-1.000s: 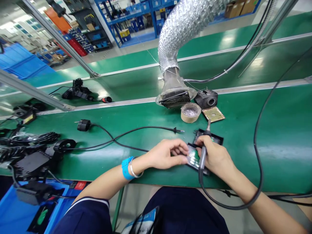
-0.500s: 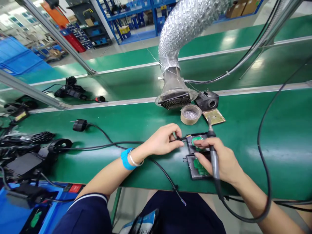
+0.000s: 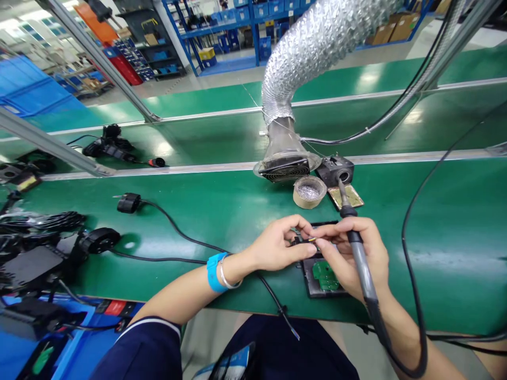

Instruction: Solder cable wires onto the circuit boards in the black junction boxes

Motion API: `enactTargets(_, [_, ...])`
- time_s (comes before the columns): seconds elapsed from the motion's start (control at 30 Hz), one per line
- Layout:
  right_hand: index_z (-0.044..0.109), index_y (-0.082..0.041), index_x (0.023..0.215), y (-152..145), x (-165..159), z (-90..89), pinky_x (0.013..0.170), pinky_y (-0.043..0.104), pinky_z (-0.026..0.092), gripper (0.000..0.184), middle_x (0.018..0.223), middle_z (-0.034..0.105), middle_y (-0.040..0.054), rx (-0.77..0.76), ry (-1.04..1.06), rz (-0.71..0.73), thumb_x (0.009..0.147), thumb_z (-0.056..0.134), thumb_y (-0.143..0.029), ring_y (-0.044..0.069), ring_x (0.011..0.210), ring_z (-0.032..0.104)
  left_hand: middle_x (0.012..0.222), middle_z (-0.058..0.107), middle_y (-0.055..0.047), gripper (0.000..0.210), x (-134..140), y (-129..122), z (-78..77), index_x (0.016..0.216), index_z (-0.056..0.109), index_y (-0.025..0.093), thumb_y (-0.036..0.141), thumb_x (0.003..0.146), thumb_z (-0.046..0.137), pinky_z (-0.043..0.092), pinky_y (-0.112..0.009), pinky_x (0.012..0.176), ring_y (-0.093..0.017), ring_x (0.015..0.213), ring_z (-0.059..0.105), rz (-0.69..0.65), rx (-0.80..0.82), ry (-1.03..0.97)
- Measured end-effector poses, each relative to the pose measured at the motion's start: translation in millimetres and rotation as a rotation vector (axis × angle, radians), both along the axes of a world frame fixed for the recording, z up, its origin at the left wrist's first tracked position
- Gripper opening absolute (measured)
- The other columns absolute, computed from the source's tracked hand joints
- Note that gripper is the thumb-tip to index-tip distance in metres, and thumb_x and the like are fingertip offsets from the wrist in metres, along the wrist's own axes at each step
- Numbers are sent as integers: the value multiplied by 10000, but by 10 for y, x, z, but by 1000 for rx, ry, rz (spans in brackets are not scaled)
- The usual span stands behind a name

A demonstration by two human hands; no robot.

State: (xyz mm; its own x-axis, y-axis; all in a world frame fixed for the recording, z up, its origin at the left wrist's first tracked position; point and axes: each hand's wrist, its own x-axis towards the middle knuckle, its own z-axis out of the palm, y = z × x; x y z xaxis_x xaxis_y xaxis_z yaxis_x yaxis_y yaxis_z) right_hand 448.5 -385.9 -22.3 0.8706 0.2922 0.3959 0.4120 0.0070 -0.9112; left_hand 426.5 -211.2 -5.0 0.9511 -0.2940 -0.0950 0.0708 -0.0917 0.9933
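Observation:
My left hand (image 3: 277,245) pinches the end of a black cable, from which thin coloured wires (image 3: 312,239) stick out. A soldering iron (image 3: 359,258) rests in my right hand (image 3: 374,256), its tip pointing away from me. The right thumb and forefinger meet at the wires, close to the left fingertips. Below my hands lies a black plastic housing (image 3: 315,291) in two parts. A green circuit board (image 3: 325,276) shows in the near part; my fingers mostly cover the far part. Another cable end (image 3: 295,333), with bare coloured wires, hangs over the bench edge.
A round tub of metal shavings (image 3: 309,203) and a soldering iron stand (image 3: 337,170) with a sponge tray sit beyond my hands, beside a fume extractor hood (image 3: 283,153). A black plug (image 3: 129,202) and black devices (image 3: 35,269) lie left. The iron's cord (image 3: 407,221) loops right.
My right hand has brought its fingertips left to the wires at the cable end. The left hand has shifted slightly right and nearer me. The iron's tip is now in front of the stand's opening.

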Motion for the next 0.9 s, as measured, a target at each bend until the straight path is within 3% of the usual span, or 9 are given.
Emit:
enactTargets(0.13, [438, -218, 1017, 45, -46, 23, 745, 338, 589, 331, 915, 677, 44, 32, -38, -69, 793, 677, -169, 175, 830, 677, 624, 531, 42, 403, 0, -29, 13, 847, 541, 140, 474, 721, 730, 369, -181, 478, -50, 499, 461, 74, -137, 111])
enactTargets(0.23, [447, -214, 1027, 74, -63, 33, 690, 290, 577, 344, 883, 669, 32, -16, -61, -105, 780, 685, -180, 153, 778, 665, 618, 543, 43, 383, -14, -39, 5, 776, 545, 135, 449, 703, 752, 379, -175, 505, -36, 504, 447, 139, -116, 53])
enactTargets(0.4, [447, -219, 1023, 103, -52, 22, 617, 239, 540, 332, 811, 647, -2, -26, -75, -126, 784, 675, -179, 118, 684, 632, 686, 567, 17, 397, -54, -32, -26, 883, 572, 134, 470, 731, 717, 358, -163, 416, -48, 483, 455, 93, -103, 88])
enactTargets(0.57, [446, -218, 1059, 105, -31, -6, 684, 279, 555, 336, 851, 645, 15, 32, -71, -91, 800, 659, -189, 138, 765, 648, 759, 597, -10, 264, -104, -14, -32, 879, 624, 133, 391, 828, 643, 394, -178, 481, -49, 520, 480, 218, 152, -162])
enactTargets(0.73, [449, -221, 1088, 83, -28, -9, 646, 262, 552, 348, 846, 652, 12, 2, -76, -67, 806, 650, -184, 134, 746, 646, 901, 646, -31, 227, -116, 4, 10, 926, 640, 151, 355, 905, 544, 470, -211, 666, -98, 719, 580, 105, 227, -192])
enactTargets(0.83, [453, -224, 1081, 81, -42, 4, 625, 242, 539, 353, 810, 631, -6, 13, -64, -51, 797, 658, -178, 114, 697, 619, 884, 639, -31, 216, -123, 0, 43, 917, 621, 148, 330, 923, 504, 469, -221, 672, -101, 719, 571, 35, 206, -168])
enactTargets(0.9, [449, -225, 1066, 94, -57, 18, 626, 240, 539, 344, 801, 620, -10, 57, -41, -41, 797, 659, -178, 109, 688, 610, 934, 627, -47, 208, -141, -11, 59, 940, 601, 152, 349, 875, 580, 464, -225, 640, -109, 721, 558, 72, 251, -243])
